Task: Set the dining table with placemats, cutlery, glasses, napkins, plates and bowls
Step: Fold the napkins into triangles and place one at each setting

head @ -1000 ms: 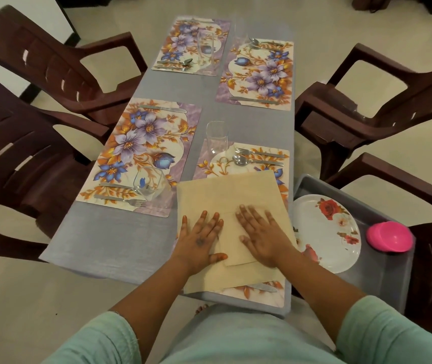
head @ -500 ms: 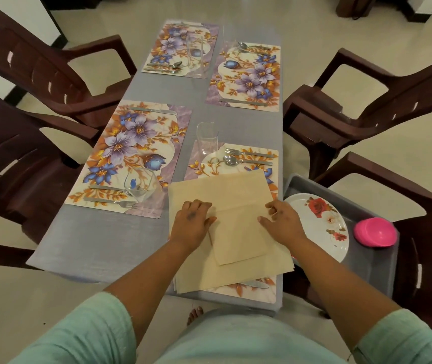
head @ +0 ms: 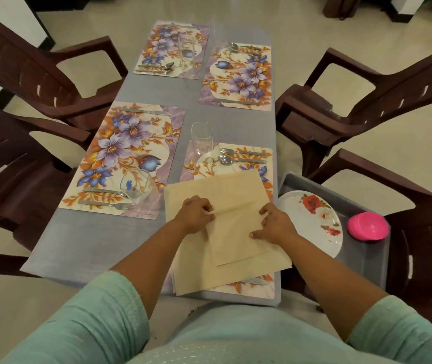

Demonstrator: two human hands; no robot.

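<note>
no readable text, labels or numbers

Surface (head: 83, 248) with four floral placemats.

Grey rectangular surface carrying four mats in two rows: far left mat (head: 172, 49), far right mat (head: 238, 77), near left mat (head: 123, 158), near right mat (head: 246, 164). A clear glass (head: 201, 139) stands at the far left corner of the near right mat; whether its base is on the mat or the bare surface cannot be told. A stack of beige napkins (head: 209, 264) covers most of the near right mat and overhangs the near edge.
</note>
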